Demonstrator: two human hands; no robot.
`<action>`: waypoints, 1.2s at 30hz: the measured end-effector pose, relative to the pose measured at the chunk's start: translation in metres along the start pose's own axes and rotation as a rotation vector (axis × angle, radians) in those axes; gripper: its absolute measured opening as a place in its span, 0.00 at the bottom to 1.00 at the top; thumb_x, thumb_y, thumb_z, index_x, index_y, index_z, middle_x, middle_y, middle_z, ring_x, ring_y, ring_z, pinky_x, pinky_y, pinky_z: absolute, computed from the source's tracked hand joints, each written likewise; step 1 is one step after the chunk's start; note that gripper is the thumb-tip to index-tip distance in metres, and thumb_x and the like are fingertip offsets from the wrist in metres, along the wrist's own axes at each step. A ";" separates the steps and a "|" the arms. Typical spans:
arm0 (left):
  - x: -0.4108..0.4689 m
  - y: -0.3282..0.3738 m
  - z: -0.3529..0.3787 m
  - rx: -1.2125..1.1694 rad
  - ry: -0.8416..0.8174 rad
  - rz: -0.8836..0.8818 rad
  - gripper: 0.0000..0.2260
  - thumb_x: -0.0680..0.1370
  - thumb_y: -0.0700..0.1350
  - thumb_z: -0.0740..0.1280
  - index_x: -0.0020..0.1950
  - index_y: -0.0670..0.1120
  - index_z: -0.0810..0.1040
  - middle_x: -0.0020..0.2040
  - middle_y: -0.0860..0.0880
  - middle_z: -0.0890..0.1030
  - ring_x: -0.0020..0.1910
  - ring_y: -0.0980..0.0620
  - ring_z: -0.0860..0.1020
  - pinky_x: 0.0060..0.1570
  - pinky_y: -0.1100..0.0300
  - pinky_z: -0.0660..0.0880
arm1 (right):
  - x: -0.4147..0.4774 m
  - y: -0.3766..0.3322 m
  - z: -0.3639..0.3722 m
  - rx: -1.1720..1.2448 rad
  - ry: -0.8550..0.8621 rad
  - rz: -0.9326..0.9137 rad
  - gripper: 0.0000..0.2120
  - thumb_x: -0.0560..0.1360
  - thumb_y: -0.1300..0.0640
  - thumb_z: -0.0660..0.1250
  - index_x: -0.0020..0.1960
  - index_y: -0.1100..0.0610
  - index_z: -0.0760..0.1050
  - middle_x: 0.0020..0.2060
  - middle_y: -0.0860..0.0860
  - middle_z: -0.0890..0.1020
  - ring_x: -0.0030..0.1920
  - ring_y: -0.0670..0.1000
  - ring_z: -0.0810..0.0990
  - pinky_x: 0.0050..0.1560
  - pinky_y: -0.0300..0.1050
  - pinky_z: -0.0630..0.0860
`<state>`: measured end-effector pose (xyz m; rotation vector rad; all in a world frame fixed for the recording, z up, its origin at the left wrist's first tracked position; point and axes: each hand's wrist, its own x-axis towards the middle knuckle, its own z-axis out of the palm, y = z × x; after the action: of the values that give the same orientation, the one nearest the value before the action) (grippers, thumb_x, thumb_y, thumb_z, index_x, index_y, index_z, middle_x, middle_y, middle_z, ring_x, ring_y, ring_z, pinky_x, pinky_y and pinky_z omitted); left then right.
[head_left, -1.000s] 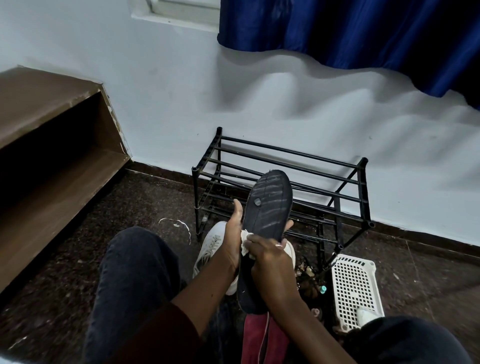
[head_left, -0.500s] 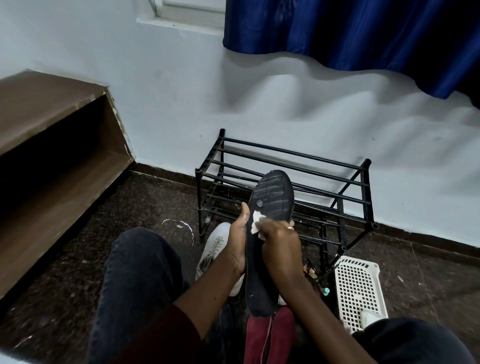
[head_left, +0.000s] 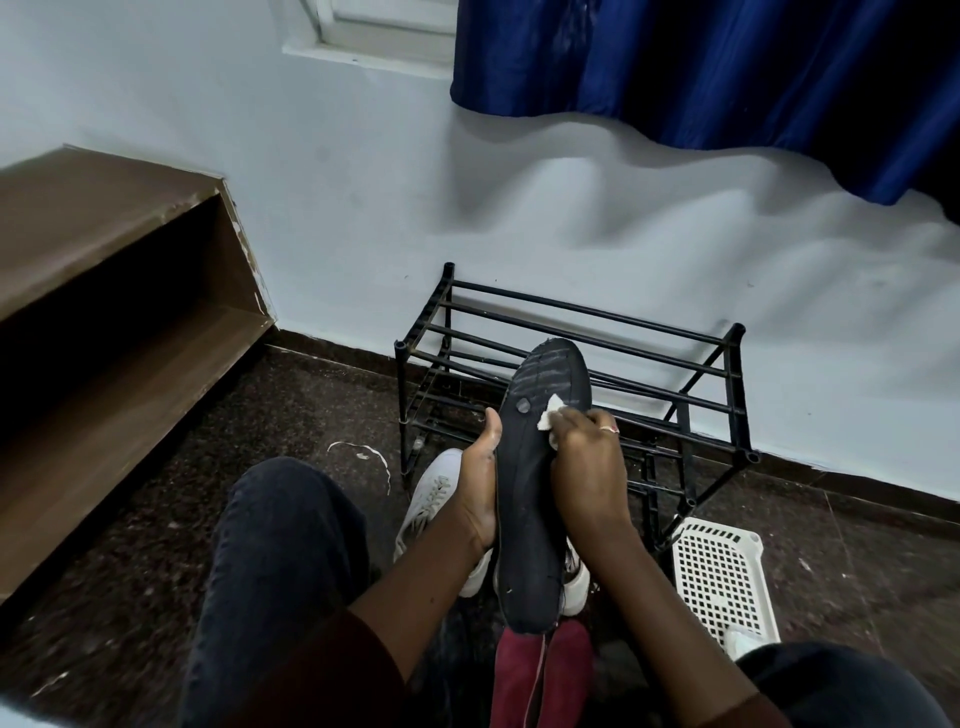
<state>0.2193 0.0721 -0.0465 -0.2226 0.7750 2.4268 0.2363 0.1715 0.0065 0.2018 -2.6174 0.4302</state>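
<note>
Between both hands, a black shoe (head_left: 530, 519) is held sole-up, toe pointing away from the person. Left hand (head_left: 480, 488) grips its left edge, thumb raised along the rim. Right hand (head_left: 587, 467) pinches a white wipe (head_left: 549, 415) with curled fingers and presses it on the forefoot of the sole. Just below the left hand, a white sneaker (head_left: 431, 499) lies on the floor. Beyond the hands, a black shoe rack (head_left: 587, 310) stands against the wall. Right of the right hand sits a white perforated basket (head_left: 722, 577). Well left of the hands stands a brown wooden shelf (head_left: 104, 208).
</note>
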 end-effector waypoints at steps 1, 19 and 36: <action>0.000 -0.001 0.000 -0.009 -0.001 0.003 0.31 0.78 0.63 0.50 0.53 0.41 0.83 0.52 0.42 0.83 0.50 0.47 0.82 0.49 0.57 0.79 | 0.001 0.001 0.001 0.000 0.008 0.024 0.16 0.63 0.66 0.52 0.36 0.62 0.79 0.34 0.54 0.82 0.35 0.58 0.77 0.35 0.41 0.76; 0.000 0.002 0.001 -0.028 0.074 -0.021 0.39 0.76 0.68 0.48 0.67 0.37 0.71 0.62 0.35 0.74 0.59 0.40 0.75 0.60 0.49 0.74 | -0.053 -0.016 0.006 0.070 0.001 -0.083 0.11 0.62 0.67 0.62 0.40 0.58 0.80 0.38 0.51 0.83 0.33 0.53 0.77 0.37 0.44 0.71; -0.007 0.000 0.008 -0.169 -0.047 -0.042 0.40 0.75 0.71 0.48 0.71 0.40 0.68 0.70 0.35 0.68 0.64 0.39 0.73 0.52 0.45 0.78 | -0.074 -0.037 0.010 0.080 -0.004 -0.034 0.16 0.64 0.64 0.59 0.46 0.59 0.82 0.46 0.53 0.84 0.43 0.55 0.84 0.49 0.48 0.79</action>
<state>0.2246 0.0736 -0.0375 -0.2440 0.5399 2.4494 0.3047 0.1384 -0.0277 0.2736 -2.5986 0.5229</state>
